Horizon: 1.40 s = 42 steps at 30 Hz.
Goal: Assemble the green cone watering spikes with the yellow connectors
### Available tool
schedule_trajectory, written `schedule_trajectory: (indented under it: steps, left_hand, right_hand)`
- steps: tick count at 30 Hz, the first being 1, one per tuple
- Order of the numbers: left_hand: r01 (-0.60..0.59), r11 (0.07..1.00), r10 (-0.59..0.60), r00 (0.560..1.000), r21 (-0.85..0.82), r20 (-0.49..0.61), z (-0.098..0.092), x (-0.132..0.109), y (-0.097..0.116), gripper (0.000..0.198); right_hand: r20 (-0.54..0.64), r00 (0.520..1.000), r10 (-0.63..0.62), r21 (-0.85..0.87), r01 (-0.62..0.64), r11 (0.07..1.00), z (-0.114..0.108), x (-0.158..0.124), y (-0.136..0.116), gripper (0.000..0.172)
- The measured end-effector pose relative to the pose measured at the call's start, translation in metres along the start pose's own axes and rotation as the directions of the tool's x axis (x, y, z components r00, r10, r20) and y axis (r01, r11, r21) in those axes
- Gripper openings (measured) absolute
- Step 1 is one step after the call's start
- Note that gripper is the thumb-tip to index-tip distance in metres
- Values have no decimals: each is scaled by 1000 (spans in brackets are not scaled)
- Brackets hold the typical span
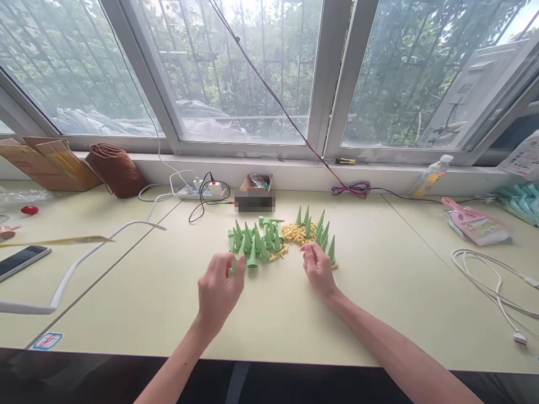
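My left hand point(219, 285) is closed at the front left of a cluster of green plastic cones point(251, 257). A bit of green shows between its thumb and forefinger, apparently a cone mostly hidden by the fingers. My right hand point(319, 268) is curled shut, thumb against forefinger; whatever it pinches is too small or hidden to make out. Just beyond it lies a heap of small yellow peg-like pieces point(295, 232). More green cones point(332, 248) stand upright on and beside that heap, close to my right hand.
Behind the cones sits a small open box point(255, 183). A power strip point(202, 192) with plugs and cables lies back left; a phone point(23, 261) is far left. To the right are a pink dustpan point(475, 221), a bottle point(432, 177) and a coiled white cable point(497, 286).
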<state>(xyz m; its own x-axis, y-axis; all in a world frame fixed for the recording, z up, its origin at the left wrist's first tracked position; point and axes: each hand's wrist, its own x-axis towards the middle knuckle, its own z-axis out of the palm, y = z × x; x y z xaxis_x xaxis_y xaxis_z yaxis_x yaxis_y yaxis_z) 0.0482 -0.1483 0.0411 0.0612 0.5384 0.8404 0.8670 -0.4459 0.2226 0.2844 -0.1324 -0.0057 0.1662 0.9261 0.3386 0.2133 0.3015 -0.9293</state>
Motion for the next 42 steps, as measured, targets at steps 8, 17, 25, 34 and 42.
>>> schedule_trajectory:
  steps: [8,17,25,34,42]
  left_hand:
    - [-136,962,201,941,-238,273,77,41,53,17]
    - [-271,919,324,933,-287,157,91,6,39,15]
    - [-7,929,12,1000,-369,11,81,-1,33,22]
    - [300,830,-280,953,-471,114,79,8,38,30]
    - [465,702,-363,885,-539,290,80,6,42,25]
  right_hand:
    - [35,999,-9,-91,13,996,-1,2,0,35]
    - [86,996,-12,-115,22,993,-1,2,-3,30]
    - [97,995,4,-102,6,995,-2,2,-2,30]
    - [89,996,5,-105,4,995,-1,2,-2,31]
    - [89,996,13,-109,-4,994,0,2,-2,31]
